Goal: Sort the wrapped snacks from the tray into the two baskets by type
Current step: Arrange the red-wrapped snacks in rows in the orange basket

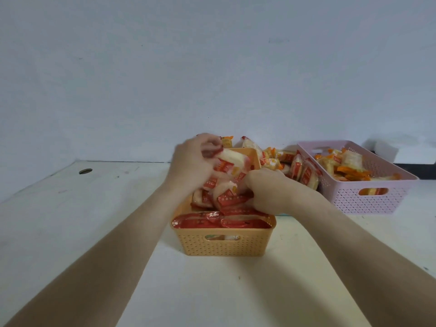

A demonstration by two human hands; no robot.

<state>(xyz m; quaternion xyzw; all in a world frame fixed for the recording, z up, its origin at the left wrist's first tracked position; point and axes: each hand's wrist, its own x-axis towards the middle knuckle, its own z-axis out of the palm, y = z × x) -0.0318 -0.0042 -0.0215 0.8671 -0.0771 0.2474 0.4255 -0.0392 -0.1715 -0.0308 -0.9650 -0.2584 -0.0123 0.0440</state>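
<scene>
An orange basket (223, 244) stands in front of me, packed with red-wrapped snacks (226, 200). My left hand (191, 161) is over its far end, closed on a red-wrapped snack (232, 159) held above the pile. My right hand (266, 192) presses down into the basket's right side, fingers closed among the red packets. Behind the basket lies a heap of mixed red and orange wrapped snacks (292, 166); the tray under them is hidden. A pink basket (368, 197) at the right holds orange-wrapped snacks (346, 166).
The white table (94, 220) has a round cable hole (85, 171) at the far left. A plain wall rises close behind the heap. A white box (387, 149) stands behind the pink basket.
</scene>
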